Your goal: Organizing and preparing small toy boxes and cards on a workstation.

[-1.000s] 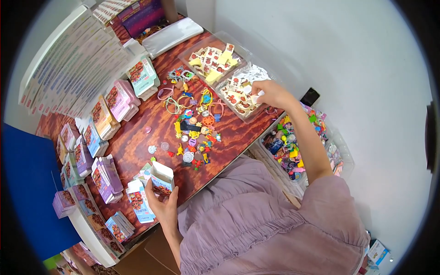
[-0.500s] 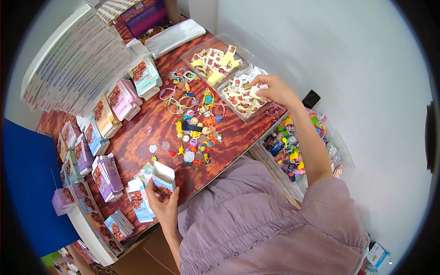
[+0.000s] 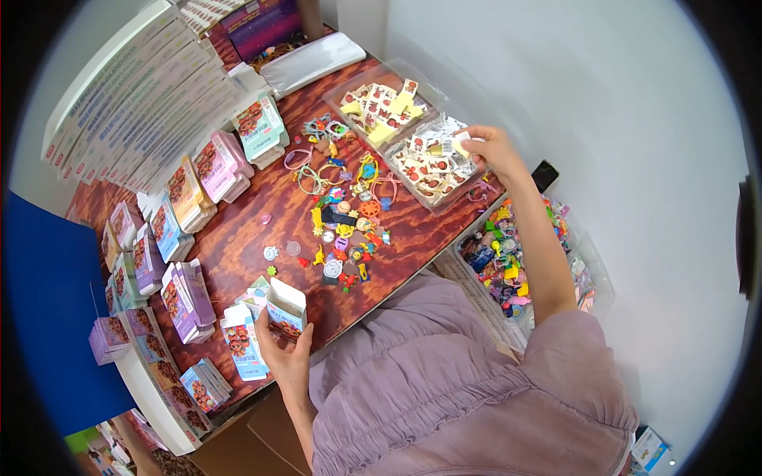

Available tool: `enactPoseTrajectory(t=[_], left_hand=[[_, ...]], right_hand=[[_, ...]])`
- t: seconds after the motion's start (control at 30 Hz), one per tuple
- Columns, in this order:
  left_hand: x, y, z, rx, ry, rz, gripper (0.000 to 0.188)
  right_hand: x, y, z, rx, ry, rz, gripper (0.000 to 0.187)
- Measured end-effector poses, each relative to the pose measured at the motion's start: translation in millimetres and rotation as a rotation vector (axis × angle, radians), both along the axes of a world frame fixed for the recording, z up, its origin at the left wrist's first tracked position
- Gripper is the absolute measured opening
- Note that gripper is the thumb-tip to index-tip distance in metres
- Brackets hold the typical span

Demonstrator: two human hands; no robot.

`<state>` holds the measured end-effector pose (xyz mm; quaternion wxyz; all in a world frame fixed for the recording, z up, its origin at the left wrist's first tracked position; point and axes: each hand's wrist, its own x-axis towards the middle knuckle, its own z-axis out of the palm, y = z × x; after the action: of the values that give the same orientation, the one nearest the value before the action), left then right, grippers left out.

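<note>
Blue carton [image 3: 285,319], open-topped, was clasped by left hand [image 3: 288,358]; right hand [image 3: 494,151] pinched pale slip [image 3: 459,140] over plastic tray [image 3: 405,185]. Step judged slip-picking; next move called for clean lift.

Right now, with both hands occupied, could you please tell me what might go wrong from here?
The right hand pinches a pale slip by a loose heap of printed slips; extras might cling to it.
The left hand holds an open box near the edge of the table; it could drop.
Small toys lie loose and might get brushed off.
</note>
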<state>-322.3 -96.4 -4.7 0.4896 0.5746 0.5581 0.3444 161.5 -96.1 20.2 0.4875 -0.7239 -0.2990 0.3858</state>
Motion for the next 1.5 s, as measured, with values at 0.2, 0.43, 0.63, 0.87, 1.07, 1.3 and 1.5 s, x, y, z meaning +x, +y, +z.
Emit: enactPoseTrajectory(t=[0.2,0.43,0.63,0.87,1.07,1.3,1.5], left_hand=[[8,-1,2,0.033,-0.021,0.032,0.075],[6,-1,1,0.067,-0.025,0.023,0.075],[3,-5,6,-0.028,-0.007,0.015,0.076],[11,-2,7,0.039,-0.008,-0.004,0.074],[7,-6,3,0.048,0.015,0.002,0.073],[12,-7,-3,-0.018,-0.006,-0.030,0.076],[57,3,0,0.246,0.201,-0.189,0.070]], right_hand=[[-27,-1,13,-0.099,-0.300,0.260,0.029],[-24,12,-29,0.093,-0.805,0.374,0.031],[-33,0,11,-0.014,0.013,0.198,0.026],[-13,-13,-1,0.050,0.008,0.103,0.017],[-2,-21,7,0.035,-0.070,0.055,0.013],[-41,-12,12,0.148,0.317,0.146,0.013],[-185,15,45,-0.032,0.175,0.673,0.013]])
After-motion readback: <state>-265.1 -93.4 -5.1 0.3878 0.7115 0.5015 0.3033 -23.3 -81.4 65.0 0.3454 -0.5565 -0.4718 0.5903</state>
